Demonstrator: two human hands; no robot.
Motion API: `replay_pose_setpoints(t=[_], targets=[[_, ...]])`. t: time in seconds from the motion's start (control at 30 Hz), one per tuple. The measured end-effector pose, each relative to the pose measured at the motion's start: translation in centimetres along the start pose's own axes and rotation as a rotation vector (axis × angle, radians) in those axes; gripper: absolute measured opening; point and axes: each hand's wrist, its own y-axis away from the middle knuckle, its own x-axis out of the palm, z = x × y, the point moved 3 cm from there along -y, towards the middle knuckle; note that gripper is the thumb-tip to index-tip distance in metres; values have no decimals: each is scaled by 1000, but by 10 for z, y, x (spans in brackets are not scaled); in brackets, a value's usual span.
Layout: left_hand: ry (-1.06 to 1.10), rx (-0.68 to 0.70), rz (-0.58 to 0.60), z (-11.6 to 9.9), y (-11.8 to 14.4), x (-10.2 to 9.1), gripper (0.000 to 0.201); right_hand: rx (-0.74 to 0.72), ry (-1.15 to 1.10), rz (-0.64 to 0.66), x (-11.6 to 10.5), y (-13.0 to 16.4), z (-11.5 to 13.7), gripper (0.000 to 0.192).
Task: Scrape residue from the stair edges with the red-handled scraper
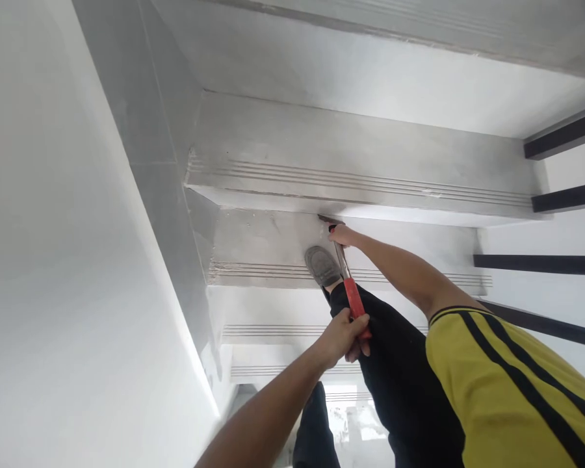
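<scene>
A scraper with a red grip, a metal shaft and a flat dark blade slants across the stair. My left hand is closed round the red grip. Up near the blade end, my right hand grips the tool, its fingers partly hidden. The blade lies at the back of a grey stair tread, by the foot of the riser above. Beside the shaft, my foot in a grey shoe stands on the same tread.
Grooved grey steps rise ahead, and lower steps drop away below. A white wall with grey skirting tiles runs along the left. Dark railing bars line the right side.
</scene>
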Motion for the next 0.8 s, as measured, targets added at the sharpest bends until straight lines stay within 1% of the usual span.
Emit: replay_pose_setpoints(t=[0.03, 0.17, 0.27, 0.37, 0.43, 0.5, 0.6, 0.67, 0.8], targets=[[-22, 15, 3, -1, -6, 1, 40, -2, 46, 14, -3, -3, 2, 19], [-55, 81, -53, -5, -20, 9, 44, -8, 309, 126, -8, -10, 3, 47], [-115, 111, -7, -16, -32, 22, 45, -51, 449, 177, -15, -15, 1, 61], [-193, 87, 44, -26, -39, 31, 45, -76, 459, 189, -20, -16, -4, 60], [-145, 53, 82, -27, -35, 32, 45, -51, 417, 209, -19, -14, -10, 57], [-88, 20, 114, -25, -25, 29, 44, -25, 368, 225, -15, -12, -14, 56], [-56, 4, 83, -22, -12, 19, 42, -34, 279, 174, -13, -12, -13, 57], [-39, 7, 67, -22, -9, 15, 40, -33, 253, 158, -13, -13, -10, 58], [-8, 8, 118, -23, -6, 15, 39, -10, 287, 223, -7, -6, -11, 57]])
